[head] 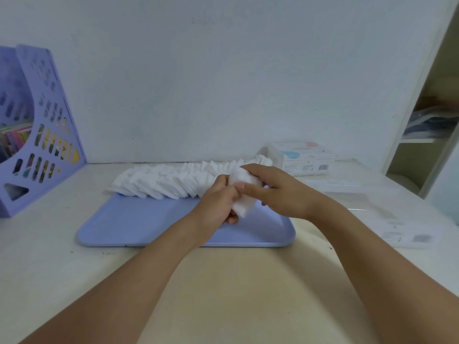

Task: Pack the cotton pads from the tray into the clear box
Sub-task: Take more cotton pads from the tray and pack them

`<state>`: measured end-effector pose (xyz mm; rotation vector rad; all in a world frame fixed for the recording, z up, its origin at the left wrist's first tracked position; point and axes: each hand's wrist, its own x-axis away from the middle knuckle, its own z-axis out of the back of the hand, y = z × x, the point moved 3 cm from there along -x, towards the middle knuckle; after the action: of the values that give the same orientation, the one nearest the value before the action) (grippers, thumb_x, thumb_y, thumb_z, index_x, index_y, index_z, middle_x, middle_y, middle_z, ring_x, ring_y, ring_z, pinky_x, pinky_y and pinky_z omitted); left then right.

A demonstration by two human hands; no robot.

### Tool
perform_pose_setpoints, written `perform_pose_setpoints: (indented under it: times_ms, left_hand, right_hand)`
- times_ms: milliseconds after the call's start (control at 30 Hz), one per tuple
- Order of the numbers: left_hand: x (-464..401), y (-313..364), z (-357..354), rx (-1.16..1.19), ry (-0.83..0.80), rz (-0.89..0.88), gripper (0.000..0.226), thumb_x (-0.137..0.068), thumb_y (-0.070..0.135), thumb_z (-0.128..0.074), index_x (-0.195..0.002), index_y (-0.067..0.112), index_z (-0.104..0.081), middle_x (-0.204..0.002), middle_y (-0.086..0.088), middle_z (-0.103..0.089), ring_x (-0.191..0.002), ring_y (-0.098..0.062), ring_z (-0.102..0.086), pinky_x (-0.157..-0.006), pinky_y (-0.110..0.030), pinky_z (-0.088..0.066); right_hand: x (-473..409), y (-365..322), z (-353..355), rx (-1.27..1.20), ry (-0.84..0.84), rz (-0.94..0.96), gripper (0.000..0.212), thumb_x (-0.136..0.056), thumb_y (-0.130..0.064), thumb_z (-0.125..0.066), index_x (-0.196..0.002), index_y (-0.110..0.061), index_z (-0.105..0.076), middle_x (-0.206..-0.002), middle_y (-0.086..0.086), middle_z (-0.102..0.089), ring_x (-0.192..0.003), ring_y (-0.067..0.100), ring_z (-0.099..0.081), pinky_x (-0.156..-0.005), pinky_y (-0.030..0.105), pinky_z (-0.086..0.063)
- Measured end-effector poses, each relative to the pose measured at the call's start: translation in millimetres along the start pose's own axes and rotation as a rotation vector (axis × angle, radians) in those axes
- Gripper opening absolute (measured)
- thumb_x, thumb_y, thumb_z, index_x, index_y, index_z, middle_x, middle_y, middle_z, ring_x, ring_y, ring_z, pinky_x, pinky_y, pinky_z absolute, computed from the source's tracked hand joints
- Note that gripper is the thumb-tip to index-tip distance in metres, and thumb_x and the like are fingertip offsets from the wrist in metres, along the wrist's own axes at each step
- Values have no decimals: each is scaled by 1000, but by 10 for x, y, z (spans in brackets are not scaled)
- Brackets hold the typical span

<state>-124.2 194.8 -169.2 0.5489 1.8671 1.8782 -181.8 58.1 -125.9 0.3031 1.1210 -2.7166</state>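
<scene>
A purple file rack [37, 130] is standing at the far left of the table [223, 281], beside the blue tray [139, 219] where a long row of cotton pads [169, 180] is lying along the back edge. Over the tray, the left hand [216, 202] and right hand [275, 192] are together gripping a small stack of pads [242, 192]. The clear box [387, 212] is sitting empty at right, near a printed carton [303, 157].

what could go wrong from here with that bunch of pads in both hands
1. The stack of pads is pinched between the left hand and right hand above the tray; a loose squeeze may let it fan out and drop.
2. The long row of pads leans along the tray's far edge and partly overhangs it, so a bump could push some onto the table.
3. The clear box is hard to see; pads might miss it.
</scene>
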Motion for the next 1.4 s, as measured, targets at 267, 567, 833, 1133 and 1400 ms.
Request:
perform_pose_setpoints:
  times_ms: [267,567,833,1133,1400]
  left_hand:
    - [60,244,-163,-8,54,-90,52,-65,19,-45,-114,35,-41,-110,-8,-64,-85,-20,-63,-47,-22,-44]
    - [-60,484,-952,-466,112,-497,40,-85,29,-75,-115,35,-51,-118,7,-49,-90,-11,-58,-75,-16,-47]
    - [33,43,-1604,-988,-141,-677,42,-78,61,-72,-102,25,-70,-121,16,-61,-133,-15,-40,-105,-32,-39]
    - [-84,-4,-1365,-1023,-64,-559,37,-81,50,-77,-74,14,-69,-133,6,-58,-128,-17,-46,-102,-32,-39]
    - [-94,-17,-1244,-990,-56,-572,41,-80,51,-77,-87,10,-74,-130,6,-55,-117,-11,-46,-96,-25,-39]
  right_hand:
    - [105,-211,203,-51,81,-22,18,-94,-20,-71,-92,-6,-59,-84,11,-68,-72,25,-72,-64,40,-62]
    - [852,313,1611,-177,471,-520,33,-80,-26,-84,-98,0,-73,-84,14,-78,-66,18,-76,-55,23,-57]
    - [1289,1077,1838,209,298,-968,52,-64,-47,-90,-88,-8,-65,-72,2,-60,-56,15,-49,-49,24,-35]
    - [850,1128,1526,625,321,-856,51,-54,-52,-90,-74,-18,-57,-75,-1,-62,-77,23,-61,-54,28,-40]
    - [706,1163,1451,727,286,-798,66,-70,-33,-87,-113,-9,-43,-95,5,-54,-83,26,-57,-60,34,-41]
